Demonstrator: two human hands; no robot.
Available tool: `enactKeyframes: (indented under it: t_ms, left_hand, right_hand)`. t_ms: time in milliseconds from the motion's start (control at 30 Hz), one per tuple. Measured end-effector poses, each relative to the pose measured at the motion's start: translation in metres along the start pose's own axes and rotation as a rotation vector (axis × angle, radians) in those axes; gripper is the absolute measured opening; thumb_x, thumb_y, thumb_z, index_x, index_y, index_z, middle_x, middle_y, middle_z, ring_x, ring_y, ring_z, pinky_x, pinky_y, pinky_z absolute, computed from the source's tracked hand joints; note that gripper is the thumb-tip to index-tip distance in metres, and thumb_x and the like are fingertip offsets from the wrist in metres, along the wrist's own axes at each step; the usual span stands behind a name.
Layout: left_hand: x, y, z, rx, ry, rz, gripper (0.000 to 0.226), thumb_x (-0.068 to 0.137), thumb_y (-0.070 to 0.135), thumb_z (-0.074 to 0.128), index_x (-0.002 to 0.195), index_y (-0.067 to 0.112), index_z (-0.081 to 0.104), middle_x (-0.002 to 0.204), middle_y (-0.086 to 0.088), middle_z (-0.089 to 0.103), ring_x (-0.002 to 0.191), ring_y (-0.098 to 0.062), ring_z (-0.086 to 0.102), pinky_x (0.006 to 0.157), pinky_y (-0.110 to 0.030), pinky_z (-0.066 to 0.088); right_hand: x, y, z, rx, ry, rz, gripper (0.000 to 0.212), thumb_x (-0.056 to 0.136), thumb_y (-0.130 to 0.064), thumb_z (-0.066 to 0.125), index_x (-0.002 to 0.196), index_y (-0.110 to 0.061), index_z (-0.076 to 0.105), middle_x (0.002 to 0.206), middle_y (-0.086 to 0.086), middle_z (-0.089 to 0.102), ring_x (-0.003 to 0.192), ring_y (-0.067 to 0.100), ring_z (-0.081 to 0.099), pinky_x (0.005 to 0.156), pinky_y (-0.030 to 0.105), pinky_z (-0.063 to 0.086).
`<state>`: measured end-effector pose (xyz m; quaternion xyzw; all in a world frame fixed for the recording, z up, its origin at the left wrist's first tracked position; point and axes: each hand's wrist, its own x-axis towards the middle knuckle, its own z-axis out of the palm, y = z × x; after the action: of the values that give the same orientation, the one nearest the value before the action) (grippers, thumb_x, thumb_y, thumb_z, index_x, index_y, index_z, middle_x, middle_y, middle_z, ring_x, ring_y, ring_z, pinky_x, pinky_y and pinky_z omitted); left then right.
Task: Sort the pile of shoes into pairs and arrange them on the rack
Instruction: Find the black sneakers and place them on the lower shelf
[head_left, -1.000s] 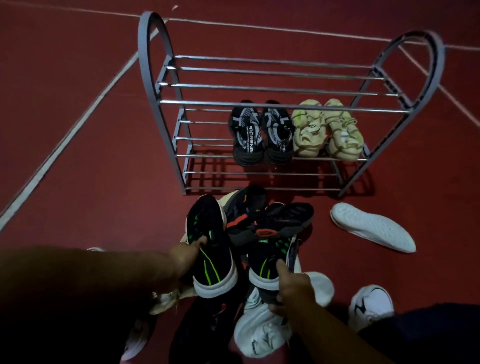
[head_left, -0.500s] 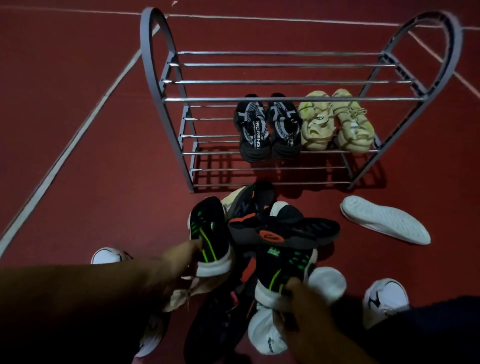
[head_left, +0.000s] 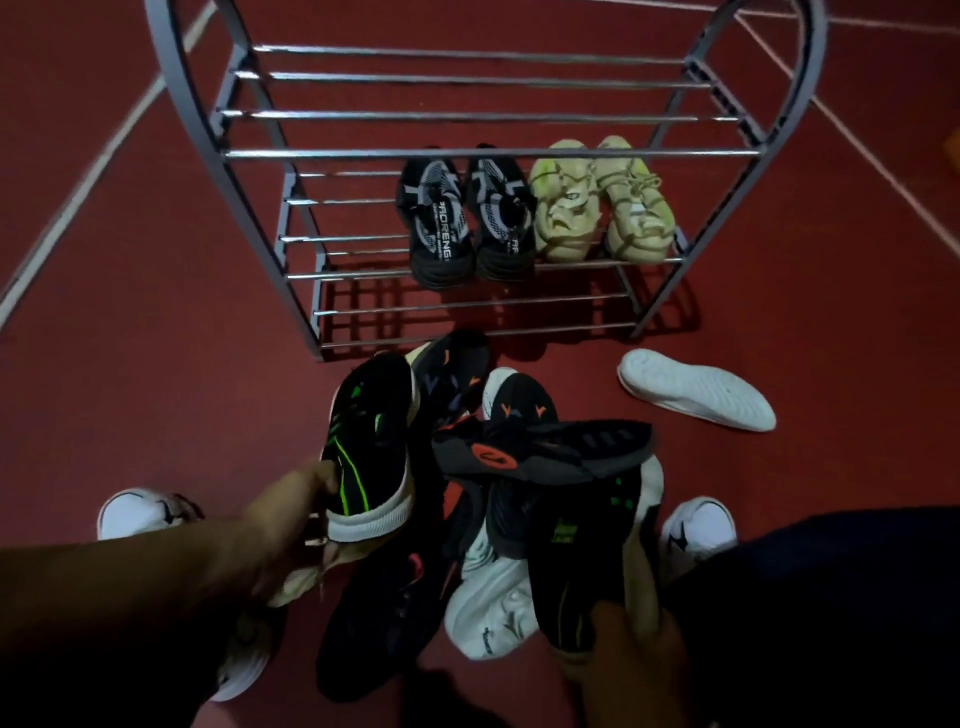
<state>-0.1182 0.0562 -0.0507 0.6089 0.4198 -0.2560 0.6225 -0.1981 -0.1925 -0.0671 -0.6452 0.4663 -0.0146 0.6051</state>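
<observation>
My left hand (head_left: 291, 525) grips the heel of a black shoe with green stripes (head_left: 371, 447), toe pointing at the rack. My right hand (head_left: 623, 644) holds its matching black-and-green shoe (head_left: 587, 540) by the heel, partly under a black shoe with an orange sole patch (head_left: 540, 452). Between my hands lies the pile: black-and-orange shoes (head_left: 452, 379) and a white shoe (head_left: 488, 608). The grey metal rack (head_left: 249, 171) stands beyond, with a black-and-white pair (head_left: 467, 218) and a pale yellow pair (head_left: 602, 202) on its middle shelf.
A white shoe (head_left: 696, 389) lies sole-up on the red floor right of the pile. White shoes sit at lower left (head_left: 140, 514) and lower right (head_left: 696, 530). White floor lines (head_left: 93, 171) run past the rack on both sides. The rack's top shelf holds nothing.
The view has moved closer to the rack. Both hands have lifted the black-and-green shoes; the right one tilted up and back, carrying the orange-soled shoe that rests on it.
</observation>
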Motion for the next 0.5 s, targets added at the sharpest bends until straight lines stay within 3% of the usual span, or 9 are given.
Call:
enactKeyframes:
  t_ms: [67,167,267,367,433,500]
  left_hand:
    - [-0.006,0.000,0.005,0.007,-0.072,0.013,0.024,0.078,0.005,0.036,0.061,0.008,0.052,0.046,-0.004,0.042,0.031,-0.016,0.038,0.037,-0.016,0.034]
    - [-0.011,0.001,0.013,0.116,-0.130,0.100,0.032,0.078,0.003,0.037,0.096,0.012,0.062,0.067,-0.010,0.045,0.049,-0.019,0.040,0.045,-0.023,0.035]
    - [-0.016,-0.001,0.025,0.224,-0.212,0.130,0.038,0.080,0.000,0.037,0.086,0.024,0.065,0.069,-0.006,0.049,0.054,-0.017,0.042,0.040,-0.019,0.037]
    - [-0.019,-0.001,0.029,0.274,-0.224,0.100,0.036,0.085,0.005,0.040,0.085,0.031,0.066,0.076,-0.002,0.055,0.063,-0.015,0.050,0.051,-0.023,0.043]
    - [-0.016,-0.001,0.026,0.249,-0.205,0.086,0.035,0.087,0.008,0.040,0.079,0.028,0.067,0.073,-0.001,0.056,0.062,-0.016,0.051,0.055,-0.025,0.043]
    - [-0.016,0.000,0.024,0.267,-0.195,0.095,0.033,0.086,0.008,0.039,0.090,0.025,0.067,0.075,0.000,0.056,0.062,-0.015,0.051,0.056,-0.024,0.044]
  right_hand:
    - [-0.002,-0.006,0.003,0.059,-0.011,0.108,0.046,0.083,-0.009,0.057,0.129,-0.010,0.054,0.125,0.019,0.057,0.116,0.040,0.053,0.102,0.056,0.040]
    - [0.000,-0.003,0.006,0.023,-0.024,0.051,0.048,0.084,-0.008,0.055,0.129,-0.025,0.050,0.126,0.011,0.059,0.110,0.033,0.059,0.099,0.056,0.046]
    - [-0.004,-0.008,0.008,0.085,-0.074,0.092,0.050,0.086,-0.006,0.053,0.128,-0.034,0.050,0.135,0.000,0.058,0.117,0.029,0.059,0.102,0.052,0.046]
    - [-0.003,-0.010,0.009,0.032,-0.075,0.157,0.041,0.081,-0.017,0.063,0.120,-0.025,0.054,0.127,0.010,0.061,0.110,0.036,0.061,0.100,0.054,0.046]
    - [-0.003,-0.005,0.011,0.035,-0.044,0.223,0.057,0.067,-0.033,0.068,0.121,-0.016,0.058,0.116,0.013,0.065,0.101,0.036,0.064,0.095,0.054,0.050]
    - [0.010,0.007,0.010,0.071,0.015,0.228,0.071,0.051,-0.044,0.062,0.118,-0.017,0.062,0.111,0.013,0.068,0.097,0.036,0.066,0.093,0.054,0.051]
